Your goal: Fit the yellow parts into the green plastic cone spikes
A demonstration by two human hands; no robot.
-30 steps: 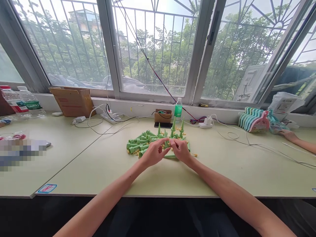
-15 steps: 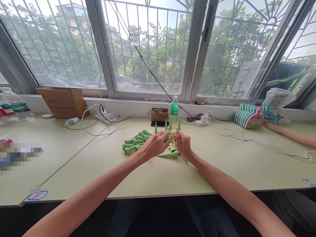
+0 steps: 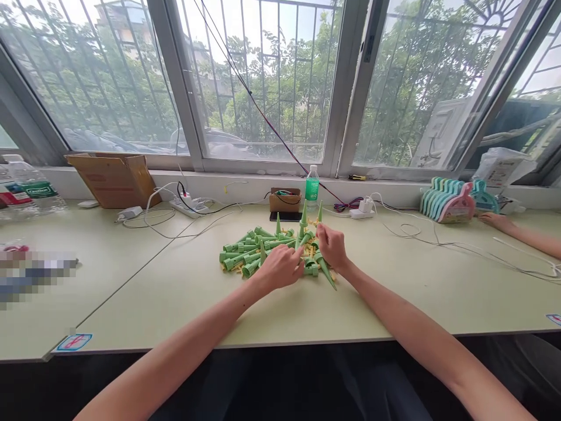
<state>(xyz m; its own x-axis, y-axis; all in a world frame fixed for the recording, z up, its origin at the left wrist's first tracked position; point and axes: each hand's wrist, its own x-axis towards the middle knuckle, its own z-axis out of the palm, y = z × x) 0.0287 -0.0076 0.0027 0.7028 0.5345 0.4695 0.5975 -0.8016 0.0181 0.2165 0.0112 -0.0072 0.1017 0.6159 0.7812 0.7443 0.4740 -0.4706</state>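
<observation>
A pile of green plastic cone-shaped spikes (image 3: 239, 257) with collared ends lies on the table, small yellow plastic pieces (image 3: 312, 250) among them. Several spikes point upward, one of them a tall green spike (image 3: 304, 217) behind my hands. My left hand (image 3: 283, 266) is at the near side of the pile, fingers curled, with a green spike (image 3: 308, 236) slanting up from its fingertips. At the pile's right side, my right hand (image 3: 332, 247) is closed in a pinch; whatever lies between thumb and finger is hidden. Below it, another spike points toward the table's front edge.
Behind the pile stand a small brown box (image 3: 284, 202), a phone (image 3: 284, 216) and a green-labelled bottle (image 3: 312, 186). Cables and a power strip (image 3: 190, 206) lie along the wall. A cardboard box (image 3: 109, 181) is at left. Another person's hand (image 3: 497, 222) rests near hangers (image 3: 447, 202) at right.
My hands have moved apart: the left came down toward me onto the near part of the pile, the right shifted slightly right and up. The view has shifted slightly.
</observation>
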